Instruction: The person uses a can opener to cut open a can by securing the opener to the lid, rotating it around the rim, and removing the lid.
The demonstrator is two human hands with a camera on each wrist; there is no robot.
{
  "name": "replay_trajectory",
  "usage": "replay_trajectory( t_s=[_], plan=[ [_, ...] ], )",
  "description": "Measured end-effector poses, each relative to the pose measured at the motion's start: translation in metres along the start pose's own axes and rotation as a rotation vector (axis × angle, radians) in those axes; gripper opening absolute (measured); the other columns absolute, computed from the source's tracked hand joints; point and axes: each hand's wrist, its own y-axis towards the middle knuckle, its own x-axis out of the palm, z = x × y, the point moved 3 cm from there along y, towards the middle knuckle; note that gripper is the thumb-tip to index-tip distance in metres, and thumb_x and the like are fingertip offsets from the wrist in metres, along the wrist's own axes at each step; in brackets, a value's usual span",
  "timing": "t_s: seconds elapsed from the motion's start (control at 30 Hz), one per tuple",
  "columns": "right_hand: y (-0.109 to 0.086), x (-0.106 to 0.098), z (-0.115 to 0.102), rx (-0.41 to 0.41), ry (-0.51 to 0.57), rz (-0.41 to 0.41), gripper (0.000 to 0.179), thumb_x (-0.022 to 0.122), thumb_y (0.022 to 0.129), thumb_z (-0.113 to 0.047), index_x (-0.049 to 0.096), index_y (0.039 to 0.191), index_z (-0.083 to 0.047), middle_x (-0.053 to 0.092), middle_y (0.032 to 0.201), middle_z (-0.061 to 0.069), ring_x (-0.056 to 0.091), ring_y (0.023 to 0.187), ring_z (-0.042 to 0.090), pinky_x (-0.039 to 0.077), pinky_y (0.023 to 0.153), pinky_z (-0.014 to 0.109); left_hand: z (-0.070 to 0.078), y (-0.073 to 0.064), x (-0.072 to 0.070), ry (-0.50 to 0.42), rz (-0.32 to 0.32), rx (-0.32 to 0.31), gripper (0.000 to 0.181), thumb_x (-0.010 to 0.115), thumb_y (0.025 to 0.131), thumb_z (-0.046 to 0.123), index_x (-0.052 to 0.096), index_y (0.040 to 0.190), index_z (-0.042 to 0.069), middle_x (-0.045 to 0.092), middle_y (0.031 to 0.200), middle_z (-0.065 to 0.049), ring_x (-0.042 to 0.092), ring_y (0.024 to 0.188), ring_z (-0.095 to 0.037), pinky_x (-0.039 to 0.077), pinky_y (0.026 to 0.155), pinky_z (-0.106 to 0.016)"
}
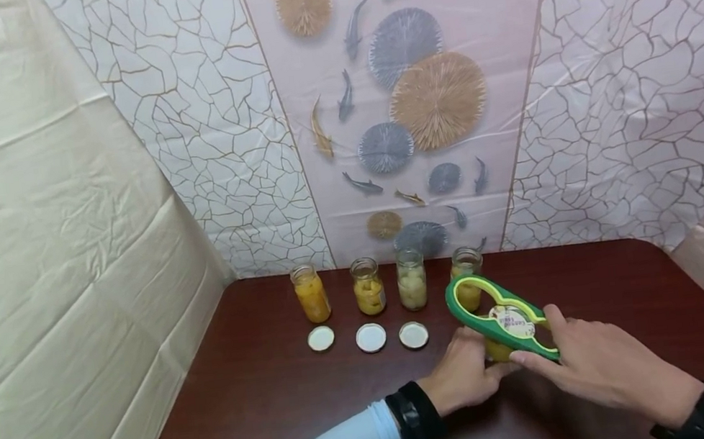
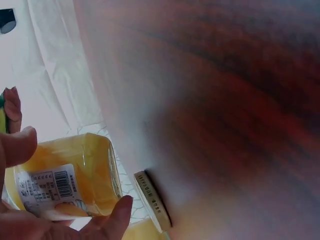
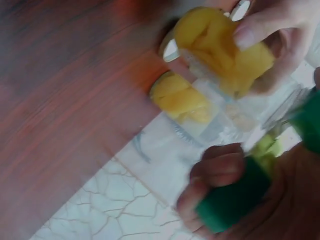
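My left hand (image 1: pixel 464 373) grips a glass jar of yellow fruit (image 2: pixel 75 175), lifted off the table in the left wrist view, with a white barcode label on its side. A printed lid (image 1: pixel 512 321) tops this jar. My right hand (image 1: pixel 602 357) holds a green jar opener (image 1: pixel 473 313) by its near end, fingers wrapped round the green handle in the right wrist view. Seen from the head, the opener lies over the lid, its lime inner edge around it. Whether it touches the lid cannot be told.
Along the back of the dark red table (image 1: pixel 268 403) stand uncapped jars: an orange one (image 1: pixel 313 296), a yellow one (image 1: pixel 370 291), a pale one (image 1: pixel 412 285) and another yellow one (image 1: pixel 466 264). Loose lids (image 1: pixel 371 337) lie before them. A patterned sheet (image 1: pixel 217 119) hangs behind.
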Motion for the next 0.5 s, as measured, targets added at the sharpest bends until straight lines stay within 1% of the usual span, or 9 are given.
replay_trajectory(
  t_s=[0.07, 0.1, 0.2, 0.3, 0.33, 0.43, 0.5],
  plan=[
    [0.001, -0.001, 0.004, -0.02, 0.012, -0.005, 0.084, 0.06, 0.096, -0.076, 0.049, 0.129, 0.001, 0.061, 0.081, -0.001, 0.052, 0.065, 0.01, 0.042, 0.056, 0.029, -0.003, 0.0, -0.004, -0.05, -0.036, -0.004, 0.052, 0.072, 0.103, 0.037, 0.051, 0.151, 0.028, 0.062, 0.146, 0.011, 0.055, 0.135, 0.005, 0.046, 0.112, -0.015],
    [0.002, -0.002, 0.006, -0.035, 0.012, -0.007, 0.082, 0.061, 0.096, -0.076, 0.05, 0.128, -0.002, 0.061, 0.08, -0.002, 0.051, 0.065, 0.008, 0.041, 0.057, 0.028, -0.004, 0.0, -0.006, -0.078, -0.065, 0.004, 0.053, 0.072, 0.103, 0.036, 0.051, 0.151, 0.027, 0.062, 0.147, 0.01, 0.055, 0.136, 0.005, 0.046, 0.113, -0.016],
    [0.005, -0.007, 0.013, -0.111, 0.004, -0.015, 0.073, 0.065, 0.095, -0.074, 0.052, 0.126, -0.009, 0.062, 0.083, -0.008, 0.051, 0.066, 0.001, 0.041, 0.057, 0.025, -0.009, 0.002, -0.014, -0.203, -0.18, 0.022, 0.059, 0.076, 0.102, 0.028, 0.047, 0.154, 0.024, 0.06, 0.151, 0.004, 0.054, 0.138, 0.003, 0.044, 0.116, -0.018],
    [0.009, -0.012, 0.019, -0.184, -0.031, -0.026, 0.07, 0.067, 0.094, -0.073, 0.054, 0.127, -0.013, 0.065, 0.088, -0.012, 0.052, 0.07, -0.004, 0.044, 0.06, 0.024, -0.011, 0.003, -0.019, -0.321, -0.309, 0.035, 0.062, 0.076, 0.101, 0.022, 0.047, 0.156, 0.022, 0.059, 0.153, 0.003, 0.053, 0.137, 0.005, 0.041, 0.119, -0.018],
    [0.01, -0.013, 0.02, -0.203, -0.034, -0.034, 0.07, 0.067, 0.094, -0.073, 0.055, 0.129, -0.013, 0.066, 0.089, -0.013, 0.053, 0.072, -0.005, 0.044, 0.06, 0.024, -0.013, 0.003, -0.019, -0.351, -0.34, 0.027, 0.063, 0.076, 0.102, 0.022, 0.047, 0.157, 0.023, 0.058, 0.154, 0.004, 0.053, 0.137, 0.006, 0.04, 0.119, -0.018],
    [0.012, -0.014, 0.021, -0.219, -0.03, -0.056, 0.072, 0.067, 0.093, -0.074, 0.055, 0.132, -0.014, 0.066, 0.091, -0.014, 0.053, 0.074, -0.006, 0.044, 0.061, 0.024, -0.014, 0.003, -0.02, -0.389, -0.4, 0.017, 0.062, 0.075, 0.102, 0.023, 0.048, 0.158, 0.023, 0.057, 0.156, 0.006, 0.051, 0.136, 0.008, 0.038, 0.12, -0.018],
    [0.012, -0.014, 0.021, -0.222, -0.022, -0.054, 0.071, 0.067, 0.093, -0.073, 0.055, 0.131, -0.015, 0.065, 0.09, -0.014, 0.052, 0.073, -0.006, 0.043, 0.061, 0.023, -0.014, 0.003, -0.02, -0.39, -0.411, 0.015, 0.062, 0.075, 0.103, 0.022, 0.048, 0.158, 0.024, 0.057, 0.156, 0.006, 0.052, 0.136, 0.008, 0.039, 0.119, -0.018]
  ],
)
